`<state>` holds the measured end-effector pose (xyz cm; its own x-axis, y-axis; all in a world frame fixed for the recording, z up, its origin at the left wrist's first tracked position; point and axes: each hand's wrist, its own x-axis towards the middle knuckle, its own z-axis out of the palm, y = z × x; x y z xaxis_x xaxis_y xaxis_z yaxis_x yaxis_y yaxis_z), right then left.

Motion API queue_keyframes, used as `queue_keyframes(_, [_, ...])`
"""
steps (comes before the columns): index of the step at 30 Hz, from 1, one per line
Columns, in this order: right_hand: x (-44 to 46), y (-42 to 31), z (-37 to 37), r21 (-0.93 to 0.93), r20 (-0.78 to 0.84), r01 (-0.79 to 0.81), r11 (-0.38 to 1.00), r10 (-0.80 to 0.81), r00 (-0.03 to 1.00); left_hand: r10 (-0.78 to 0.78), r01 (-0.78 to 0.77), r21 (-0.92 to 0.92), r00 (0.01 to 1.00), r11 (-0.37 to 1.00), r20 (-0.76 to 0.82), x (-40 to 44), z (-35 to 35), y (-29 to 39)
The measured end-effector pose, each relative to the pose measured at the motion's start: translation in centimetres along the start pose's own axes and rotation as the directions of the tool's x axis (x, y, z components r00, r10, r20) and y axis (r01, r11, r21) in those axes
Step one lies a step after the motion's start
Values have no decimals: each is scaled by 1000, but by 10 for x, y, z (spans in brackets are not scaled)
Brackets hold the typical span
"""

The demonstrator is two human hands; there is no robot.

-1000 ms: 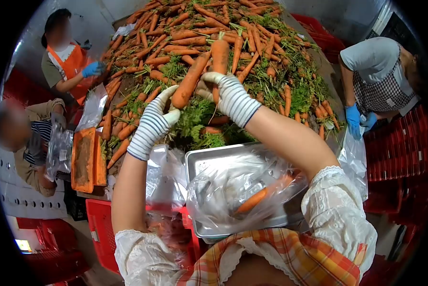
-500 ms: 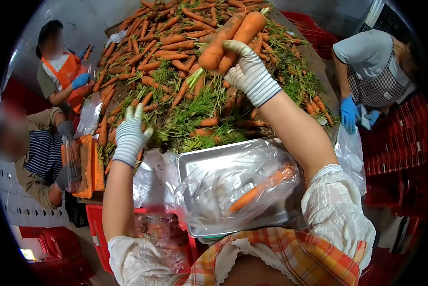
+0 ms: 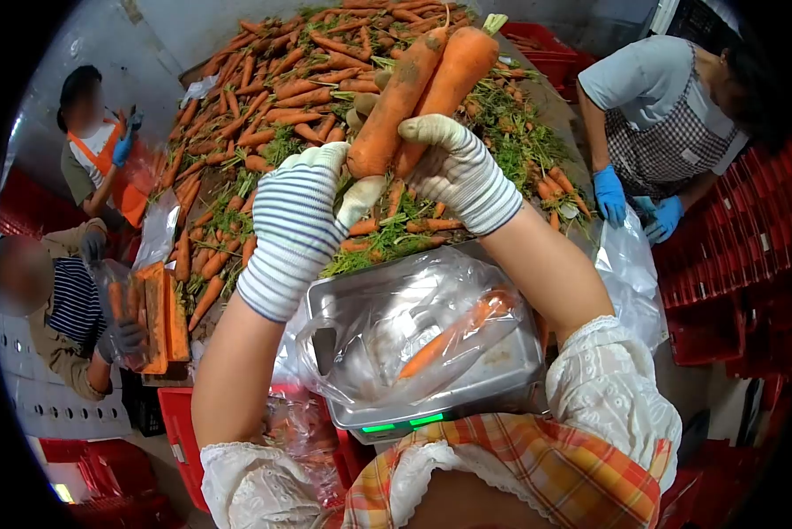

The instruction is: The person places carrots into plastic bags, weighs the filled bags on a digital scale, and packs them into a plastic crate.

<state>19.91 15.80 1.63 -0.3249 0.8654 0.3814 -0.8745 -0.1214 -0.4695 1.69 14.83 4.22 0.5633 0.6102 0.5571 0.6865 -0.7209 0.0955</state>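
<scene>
Two large carrots (image 3: 453, 75) are raised side by side above the carrot pile (image 3: 299, 93), tips upward. My right hand (image 3: 466, 172), in a striped white glove, grips them near their lower ends. My left hand (image 3: 299, 216), gloved alike, has its fingers closed at the bottom of the left one of the pair. Below my hands a metal tray (image 3: 511, 357) sits on a scale with a green display (image 3: 405, 423). A clear plastic bag (image 3: 369, 339) with an orange carrot (image 3: 427, 353) inside lies in the tray.
Two people (image 3: 105, 163) (image 3: 74, 304) work at the left, one holding a bag of carrots beside an orange tray (image 3: 158, 331). At the right another person (image 3: 665, 119) in blue gloves handles plastic bags (image 3: 630, 282). Red crates (image 3: 731, 256) are stacked right; bagged carrots (image 3: 303, 432) lie lower left.
My left hand has moved from the pile's left side up to the two carrots and closed on them. My right hand still holds the pair. The scale's green display has come into view.
</scene>
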Motion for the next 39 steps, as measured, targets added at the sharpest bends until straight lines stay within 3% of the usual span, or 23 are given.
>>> queue_keyframes(2, [-6,-3,-10,-97,-69,-34,995,28,997,84,-88,157,996,984,31,6,5,-1])
queue_keyframes(5, [-16,-12,-8,-180,-142,-83,980,57,988,194,-197,42,979,979,69,10,18,-15])
queue_keyframes(8, [-19,-14,-16,-259,-182,-99,961,52,982,166,-176,84,980,981,112,10,19,-14])
queue_keyframes(9, [-19,-16,-18,-237,-175,-88,968,46,983,87,-98,111,991,989,107,8,22,-23])
queue_keyframes(11, [-19,-19,-23,-166,-167,-49,985,21,986,-299,183,382,915,906,271,8,17,-47])
queue_keyframes(12, [-20,-21,-26,-163,-169,-53,985,25,985,-493,341,377,744,861,452,5,17,-76])
queue_keyframes(14, [-22,-28,-31,-144,-157,5,990,-28,987,-571,302,573,730,762,375,-23,14,-101])
queue_keyframes(16, [-28,-35,-31,-134,-186,-34,990,9,983,-606,479,420,754,771,252,-52,-2,-82])
queue_keyframes(18, [-33,-38,-29,-160,-137,-22,987,-1,991,-626,586,226,692,778,359,-79,-15,-78])
queue_keyframes(20, [-43,-43,-17,-172,-143,-30,985,5,990,-650,731,84,540,677,535,-96,-39,-44])
queue_keyframes(21, [-46,-44,-14,-189,-94,-49,981,32,995,-636,694,113,566,711,525,-105,-45,-30])
queue_keyframes(25, [-54,-37,-5,-200,51,-109,974,122,991,-514,735,-158,594,659,619,-147,-61,19])
queue_keyframes(27, [-56,-27,-5,-254,156,-99,962,142,978,-508,698,-61,575,714,641,-161,-60,32])
queue_keyframes(28, [-64,-17,2,-234,140,-133,963,169,976,-522,817,-263,540,513,660,-174,-49,41])
queue_keyframes(30, [-76,-2,20,-689,200,-104,718,325,924,-582,833,-547,486,82,652,-192,-33,56])
queue_keyframes(31, [-75,9,9,-799,383,83,596,398,834,-607,758,-648,481,-76,633,-189,-38,64])
queue_keyframes(32, [-89,40,4,-841,251,-48,538,468,848,-634,646,-731,474,-221,611,-185,-44,69])
queue_keyframes(33, [-98,40,23,-915,147,-99,392,551,822,-680,426,-862,549,-273,487,-188,-42,71])
queue_keyframes(34, [-104,36,39,-963,33,-139,230,613,789,-740,349,-880,487,-322,464,-168,-54,87])
queue_keyframes(35, [-110,43,28,-963,31,-143,230,617,786,-644,253,-864,583,-436,495,-173,-64,83])
queue_keyframes(36, [-117,54,6,-1000,-3,16,-25,623,783,-539,164,-820,681,-548,496,-178,-72,79])
queue_keyframes(37, [-121,58,-2,-944,-38,175,-280,618,785,-569,166,-857,684,-488,457,-177,-78,82])
queue_keyframes(39, [-138,45,-7,-896,-96,186,-403,585,805,-550,193,-873,710,-447,439,-188,-78,71])
